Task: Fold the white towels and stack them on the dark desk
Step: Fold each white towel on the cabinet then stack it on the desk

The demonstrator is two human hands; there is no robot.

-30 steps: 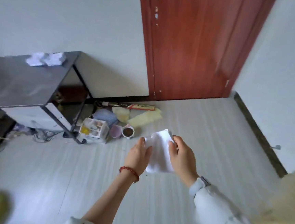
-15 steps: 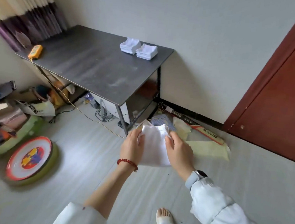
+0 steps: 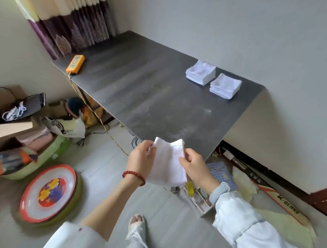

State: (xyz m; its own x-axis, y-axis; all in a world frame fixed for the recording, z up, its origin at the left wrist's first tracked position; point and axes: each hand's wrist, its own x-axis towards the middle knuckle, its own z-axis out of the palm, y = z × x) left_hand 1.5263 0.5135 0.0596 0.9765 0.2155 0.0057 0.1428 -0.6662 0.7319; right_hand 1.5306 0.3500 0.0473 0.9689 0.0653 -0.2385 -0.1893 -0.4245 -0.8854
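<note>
I hold a folded white towel (image 3: 168,162) in the air in front of me, just short of the near corner of the dark desk (image 3: 151,95). My left hand (image 3: 141,160) grips its left edge and my right hand (image 3: 196,170) grips its right edge. Two stacks of folded white towels rest at the desk's far right end by the wall: one stack (image 3: 201,73) further back, the other stack (image 3: 225,86) beside it to the right. The lower part of the held towel hangs between my wrists.
An orange power strip (image 3: 75,63) lies on the desk's far left, its cord trailing down. Floor clutter: a round colourful tray (image 3: 49,193) at left, bags and boxes (image 3: 15,116), a white organiser (image 3: 197,198) and a "K-GLASS" box (image 3: 282,199) under the desk's right end. Curtain (image 3: 73,19) at back left.
My view has swung left from the door toward the desk and come closer to it. Both hands keep hold of the towel, which now sits near the desk's front corner.
</note>
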